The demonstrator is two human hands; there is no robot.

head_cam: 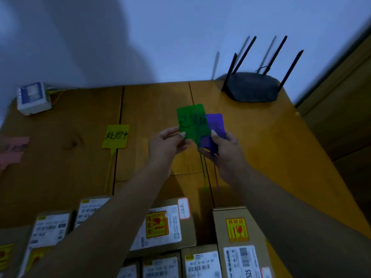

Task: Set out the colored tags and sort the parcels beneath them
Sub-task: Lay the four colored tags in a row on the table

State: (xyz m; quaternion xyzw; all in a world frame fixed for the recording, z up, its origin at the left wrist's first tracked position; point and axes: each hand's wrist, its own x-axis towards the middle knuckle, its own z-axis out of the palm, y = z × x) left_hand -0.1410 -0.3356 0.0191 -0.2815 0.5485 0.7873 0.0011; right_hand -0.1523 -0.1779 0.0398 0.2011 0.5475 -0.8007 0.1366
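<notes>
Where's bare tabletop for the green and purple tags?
Free: the table between the yellow tag and the router, under the left hand and right hand holding the green tag and purple tag. Also bare between the pink tag and the yellow one. Crowded: parcels along the near edge.

Black four-antenna router [253, 87] at table's [261, 137] far right corner, small white box [33, 98] far left by wall [140, 37]

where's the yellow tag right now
In the head view the yellow tag lies flat on the wooden table, left of centre, between the pink tag at the left edge and the left hand.
</notes>
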